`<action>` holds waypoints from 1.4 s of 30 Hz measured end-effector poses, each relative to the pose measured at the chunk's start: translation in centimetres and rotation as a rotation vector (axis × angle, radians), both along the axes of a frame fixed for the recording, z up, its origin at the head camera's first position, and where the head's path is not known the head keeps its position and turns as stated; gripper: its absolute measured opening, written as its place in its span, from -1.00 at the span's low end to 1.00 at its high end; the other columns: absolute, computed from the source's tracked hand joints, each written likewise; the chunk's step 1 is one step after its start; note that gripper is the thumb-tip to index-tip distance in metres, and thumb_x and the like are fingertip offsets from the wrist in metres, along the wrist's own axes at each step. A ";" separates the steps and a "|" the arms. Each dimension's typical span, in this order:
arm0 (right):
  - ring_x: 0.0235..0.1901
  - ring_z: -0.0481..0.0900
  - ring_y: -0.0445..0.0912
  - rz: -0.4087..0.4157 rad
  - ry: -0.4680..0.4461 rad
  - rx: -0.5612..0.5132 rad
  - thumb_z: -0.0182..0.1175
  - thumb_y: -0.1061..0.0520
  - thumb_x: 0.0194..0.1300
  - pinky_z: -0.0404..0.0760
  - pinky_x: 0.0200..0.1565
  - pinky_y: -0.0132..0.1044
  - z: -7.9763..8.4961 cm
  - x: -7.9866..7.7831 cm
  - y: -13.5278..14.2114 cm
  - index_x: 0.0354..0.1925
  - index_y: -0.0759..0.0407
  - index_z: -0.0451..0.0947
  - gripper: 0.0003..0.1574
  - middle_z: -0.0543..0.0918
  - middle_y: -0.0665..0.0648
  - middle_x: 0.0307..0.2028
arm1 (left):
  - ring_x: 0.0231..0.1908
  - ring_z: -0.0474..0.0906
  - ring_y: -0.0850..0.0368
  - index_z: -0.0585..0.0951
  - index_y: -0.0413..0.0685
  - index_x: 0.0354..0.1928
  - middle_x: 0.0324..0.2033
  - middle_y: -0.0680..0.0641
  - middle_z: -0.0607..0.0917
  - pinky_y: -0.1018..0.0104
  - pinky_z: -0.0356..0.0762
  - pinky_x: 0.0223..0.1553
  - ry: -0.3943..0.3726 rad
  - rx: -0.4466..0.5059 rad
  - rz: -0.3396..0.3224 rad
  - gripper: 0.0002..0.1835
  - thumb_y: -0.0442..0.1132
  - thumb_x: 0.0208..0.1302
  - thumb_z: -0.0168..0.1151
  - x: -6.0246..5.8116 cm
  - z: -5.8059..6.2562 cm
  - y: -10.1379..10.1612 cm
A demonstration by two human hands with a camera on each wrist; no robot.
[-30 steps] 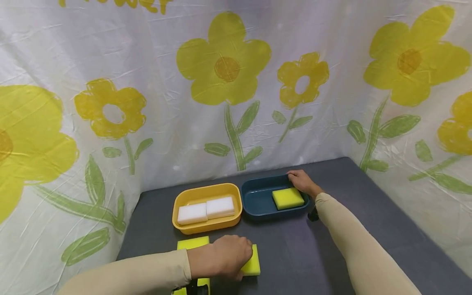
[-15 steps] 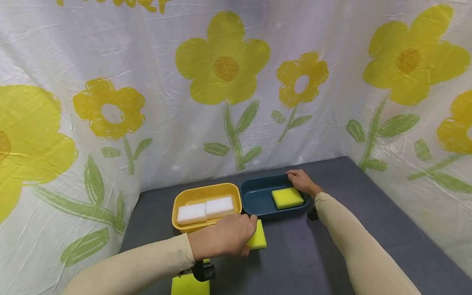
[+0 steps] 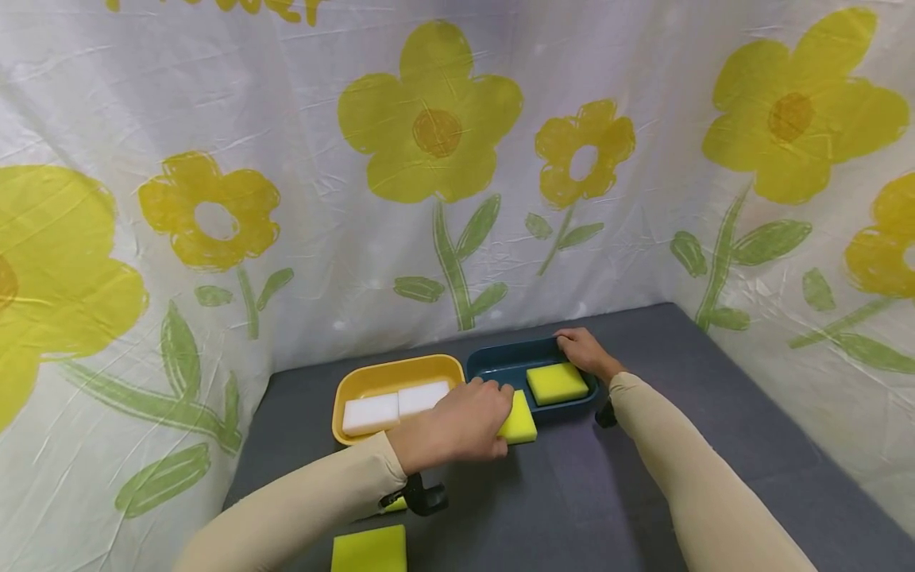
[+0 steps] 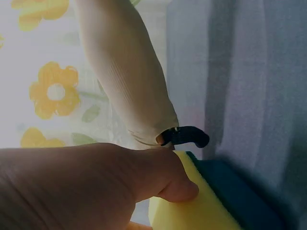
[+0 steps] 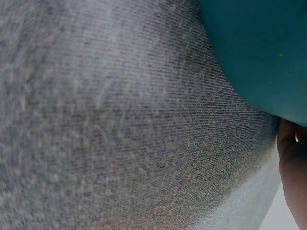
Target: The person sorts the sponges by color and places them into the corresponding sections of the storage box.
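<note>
In the head view my left hand (image 3: 468,421) holds a yellow sponge (image 3: 519,419) just above the front edge of a dark blue tray (image 3: 500,364). Seen from the left wrist, my thumb presses on the sponge (image 4: 192,213), which has a dark green scouring side. Another yellow sponge (image 3: 557,384) lies in the tray's right part. My right hand (image 3: 588,352) grips the tray's rim at the back right corner. From the right wrist, the tray's outer wall (image 5: 264,57) fills the upper right, and only part of that hand (image 5: 292,167) shows.
A yellow-orange tray (image 3: 379,381) stands against the left of the blue one, with two white sponges (image 3: 370,415) side by side in it. On the grey tablecloth (image 3: 572,500) nearer me lies a yellow sponge (image 3: 369,550); another (image 3: 395,504) is mostly hidden by my left forearm.
My left hand has lifted the yellow sponge off the table and carried it forward and right to the blue tray's front edge. My right hand has stayed at the rim.
</note>
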State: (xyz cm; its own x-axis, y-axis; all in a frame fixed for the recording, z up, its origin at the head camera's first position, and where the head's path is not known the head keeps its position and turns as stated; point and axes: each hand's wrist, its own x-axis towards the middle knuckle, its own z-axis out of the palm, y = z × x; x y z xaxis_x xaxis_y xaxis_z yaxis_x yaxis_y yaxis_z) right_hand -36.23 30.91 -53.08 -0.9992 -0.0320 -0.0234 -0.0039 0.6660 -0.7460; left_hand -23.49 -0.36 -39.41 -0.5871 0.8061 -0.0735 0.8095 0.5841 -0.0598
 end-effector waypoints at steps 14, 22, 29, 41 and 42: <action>0.12 0.53 0.22 -0.013 0.018 -0.016 -0.23 0.13 0.75 0.47 0.16 0.05 0.0 -0.1 0.0 0.14 0.48 0.63 -0.44 0.62 0.47 0.16 | -0.09 0.57 -0.02 0.58 -0.12 0.37 0.04 -0.08 0.71 0.00 0.70 -0.11 -0.073 0.008 0.096 -0.35 0.09 0.40 0.47 -1.9 -1.6 3.9; 0.44 0.48 0.36 -0.006 -0.001 -0.020 -0.27 0.07 0.77 0.43 0.50 0.29 0.0 0.0 0.2 0.47 0.49 0.48 -0.33 0.52 0.50 0.45 | -0.15 0.53 -0.01 0.58 -0.14 0.33 0.01 -0.08 0.71 0.04 0.68 -0.15 -0.047 0.015 0.113 -0.39 0.10 0.44 0.41 -3.1 -2.8 5.8; 0.44 0.47 0.37 -0.012 -0.011 -0.032 -0.30 0.05 0.78 0.42 0.51 0.30 0.1 -0.1 0.3 0.46 0.49 0.48 -0.30 0.51 0.51 0.45 | -0.17 0.53 -0.01 0.56 -0.15 0.34 -0.01 -0.08 0.71 0.06 0.66 -0.12 -0.059 0.022 0.148 -0.40 0.11 0.49 0.39 -4.3 -3.6 7.3; 0.49 0.42 0.39 -0.025 -0.030 -0.055 -0.31 0.01 0.77 0.37 0.54 0.31 -0.1 -0.2 0.3 0.48 0.46 0.47 -0.28 0.48 0.51 0.48 | 0.06 0.56 -0.08 0.48 -0.11 0.52 0.25 -0.15 0.62 -0.03 0.69 0.14 -0.102 -0.022 0.187 -0.37 0.09 0.62 0.26 -6.0 -5.6 9.3; 0.49 0.42 0.38 -0.028 -0.035 -0.062 -0.31 0.00 0.77 0.37 0.54 0.30 -0.1 -0.2 0.3 0.48 0.46 0.47 -0.27 0.48 0.50 0.48 | 0.09 0.56 -0.09 0.47 -0.11 0.54 0.29 -0.15 0.61 -0.05 0.68 0.17 -0.104 -0.023 0.187 -0.36 0.08 0.63 0.25 -6.1 -5.8 9.4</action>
